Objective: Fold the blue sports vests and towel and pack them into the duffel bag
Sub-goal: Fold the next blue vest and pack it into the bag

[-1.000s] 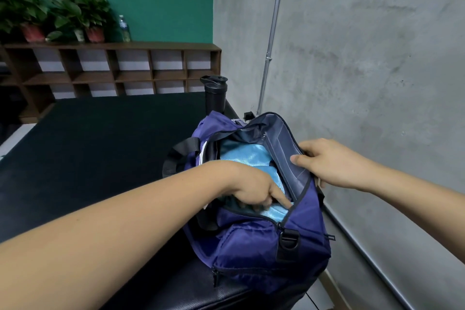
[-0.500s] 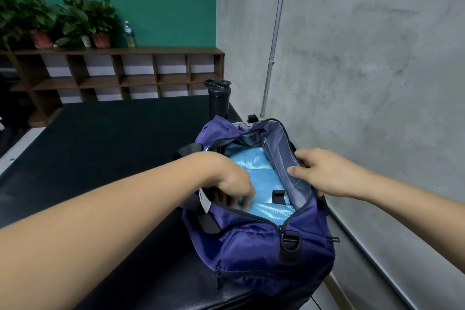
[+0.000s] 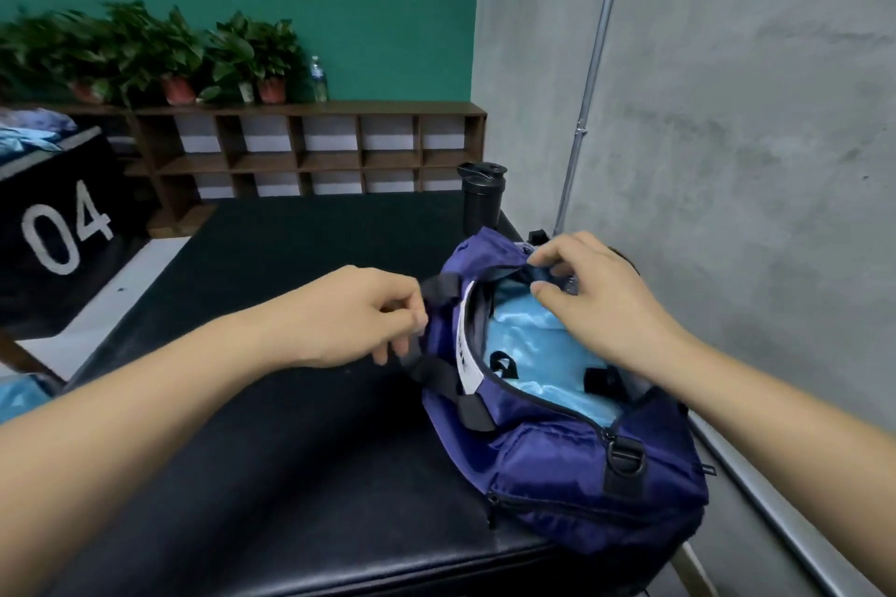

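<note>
A navy duffel bag (image 3: 572, 475) lies unzipped on the right end of a black padded table (image 3: 271, 427). Shiny light-blue fabric (image 3: 538, 354) fills the bag's inside. My left hand (image 3: 359, 320) is outside the bag at its left side and pinches the bag's left edge beside a black carry handle (image 3: 436, 368). My right hand (image 3: 596, 301) reaches over the far end of the opening and pinches the bag's fabric near the zipper end.
A black shaker bottle (image 3: 480, 199) stands just behind the bag. A grey wall and a metal pole (image 3: 589, 97) lie close on the right. At the left stands a black box marked 04 (image 3: 53, 228) with blue cloth (image 3: 24, 141) on top. Shelves with plants line the back.
My left hand came out of the bag and took hold of its left edge. My right hand moved from the right rim to the far end of the opening. The view swung left.
</note>
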The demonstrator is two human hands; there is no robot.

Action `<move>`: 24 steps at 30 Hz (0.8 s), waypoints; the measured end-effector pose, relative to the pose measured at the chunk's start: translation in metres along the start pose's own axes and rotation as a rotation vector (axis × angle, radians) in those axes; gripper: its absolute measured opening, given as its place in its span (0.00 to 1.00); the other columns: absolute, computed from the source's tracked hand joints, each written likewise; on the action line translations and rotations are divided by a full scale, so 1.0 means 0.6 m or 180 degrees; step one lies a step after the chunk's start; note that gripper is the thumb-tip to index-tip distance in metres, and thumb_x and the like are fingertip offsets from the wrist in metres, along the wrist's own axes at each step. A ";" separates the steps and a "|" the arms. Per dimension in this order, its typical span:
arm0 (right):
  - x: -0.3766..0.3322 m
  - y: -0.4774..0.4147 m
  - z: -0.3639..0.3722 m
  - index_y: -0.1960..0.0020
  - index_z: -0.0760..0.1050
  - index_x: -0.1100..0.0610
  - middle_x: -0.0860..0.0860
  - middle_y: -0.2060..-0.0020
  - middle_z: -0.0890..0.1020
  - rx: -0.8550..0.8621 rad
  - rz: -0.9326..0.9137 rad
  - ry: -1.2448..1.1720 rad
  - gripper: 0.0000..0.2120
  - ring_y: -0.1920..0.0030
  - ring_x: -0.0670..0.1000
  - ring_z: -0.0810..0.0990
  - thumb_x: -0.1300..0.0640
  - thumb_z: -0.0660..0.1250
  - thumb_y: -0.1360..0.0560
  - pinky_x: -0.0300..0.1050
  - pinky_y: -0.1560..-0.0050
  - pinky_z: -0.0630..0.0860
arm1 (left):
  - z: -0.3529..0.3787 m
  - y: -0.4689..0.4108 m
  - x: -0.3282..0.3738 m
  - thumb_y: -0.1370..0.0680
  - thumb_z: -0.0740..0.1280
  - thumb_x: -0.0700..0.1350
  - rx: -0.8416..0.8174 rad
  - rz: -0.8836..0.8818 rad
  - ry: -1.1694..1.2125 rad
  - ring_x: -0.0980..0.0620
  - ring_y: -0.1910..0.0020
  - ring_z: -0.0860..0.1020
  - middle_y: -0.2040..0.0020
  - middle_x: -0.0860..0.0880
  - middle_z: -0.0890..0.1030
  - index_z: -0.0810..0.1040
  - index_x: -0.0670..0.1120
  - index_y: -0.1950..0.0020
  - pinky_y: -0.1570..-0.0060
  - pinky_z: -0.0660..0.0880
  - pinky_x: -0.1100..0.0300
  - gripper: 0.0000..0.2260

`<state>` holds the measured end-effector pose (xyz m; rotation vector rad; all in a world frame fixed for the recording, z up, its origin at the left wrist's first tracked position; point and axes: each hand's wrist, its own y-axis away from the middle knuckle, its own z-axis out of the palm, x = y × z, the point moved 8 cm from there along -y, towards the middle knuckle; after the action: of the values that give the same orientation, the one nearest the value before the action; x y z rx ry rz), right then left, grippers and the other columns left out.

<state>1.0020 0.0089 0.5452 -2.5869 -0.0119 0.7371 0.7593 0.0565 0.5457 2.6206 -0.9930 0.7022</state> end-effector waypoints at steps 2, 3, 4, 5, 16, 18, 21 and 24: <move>-0.049 -0.005 0.035 0.44 0.79 0.46 0.41 0.47 0.79 -0.0087 -0.0099 -0.0218 0.09 0.45 0.40 0.78 0.58 0.71 0.21 0.35 0.45 0.71 | -0.010 0.041 -0.050 0.14 0.64 0.48 0.0078 -0.0223 0.0044 0.56 0.60 0.85 0.57 0.55 0.87 0.81 0.53 0.51 0.54 0.79 0.59 0.09; -0.074 -0.008 0.055 0.44 0.79 0.46 0.41 0.48 0.79 -0.0136 -0.0148 -0.0290 0.09 0.46 0.40 0.79 0.58 0.71 0.21 0.35 0.46 0.71 | -0.015 0.061 -0.075 0.14 0.64 0.49 0.0122 -0.0325 0.0076 0.56 0.60 0.85 0.56 0.55 0.87 0.82 0.53 0.51 0.53 0.79 0.58 0.09; -0.099 -0.010 0.076 0.45 0.79 0.46 0.41 0.49 0.79 -0.0192 -0.0205 -0.0336 0.08 0.46 0.40 0.79 0.57 0.70 0.21 0.35 0.47 0.72 | -0.021 0.082 -0.100 0.14 0.64 0.49 0.0165 -0.0427 0.0114 0.56 0.60 0.85 0.56 0.55 0.87 0.82 0.53 0.51 0.52 0.80 0.57 0.09; -0.123 -0.011 0.100 0.45 0.80 0.47 0.41 0.50 0.80 -0.0253 -0.0255 -0.0379 0.08 0.47 0.41 0.79 0.57 0.70 0.21 0.34 0.48 0.71 | -0.027 0.103 -0.125 0.14 0.64 0.49 0.0204 -0.0522 0.0142 0.55 0.59 0.85 0.56 0.55 0.87 0.82 0.53 0.51 0.51 0.80 0.56 0.09; -0.343 0.025 0.384 0.43 0.78 0.45 0.40 0.46 0.80 -0.1169 -0.0528 -0.0928 0.07 0.43 0.39 0.78 0.54 0.69 0.19 0.28 0.48 0.69 | -0.074 0.314 -0.363 0.16 0.65 0.44 0.0583 -0.1247 0.0210 0.50 0.59 0.85 0.59 0.53 0.87 0.81 0.50 0.52 0.57 0.79 0.62 0.07; -0.367 0.033 0.429 0.42 0.78 0.46 0.40 0.46 0.80 -0.1256 -0.0587 -0.0966 0.07 0.43 0.39 0.78 0.55 0.68 0.19 0.28 0.47 0.70 | -0.080 0.348 -0.402 0.16 0.65 0.45 0.0639 -0.1362 0.0171 0.49 0.59 0.85 0.59 0.53 0.87 0.81 0.50 0.52 0.58 0.79 0.60 0.07; -0.388 0.047 0.490 0.41 0.78 0.46 0.40 0.46 0.80 -0.1340 -0.0624 -0.0964 0.08 0.43 0.40 0.78 0.55 0.68 0.19 0.34 0.43 0.73 | -0.087 0.394 -0.466 0.18 0.66 0.45 0.0702 -0.1564 0.0078 0.51 0.61 0.85 0.60 0.54 0.87 0.82 0.51 0.53 0.52 0.83 0.54 0.06; -0.395 0.055 0.543 0.41 0.78 0.47 0.40 0.46 0.79 -0.1379 -0.0711 -0.0846 0.08 0.43 0.41 0.77 0.55 0.68 0.19 0.42 0.39 0.75 | -0.100 0.433 -0.538 0.19 0.67 0.45 0.0793 -0.1773 -0.0092 0.54 0.62 0.85 0.62 0.56 0.87 0.82 0.51 0.54 0.51 0.83 0.54 0.06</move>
<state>0.6316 0.0848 0.4026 -2.7934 -0.5930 1.0828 0.3528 0.0671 0.4451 2.9187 -0.1525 0.6749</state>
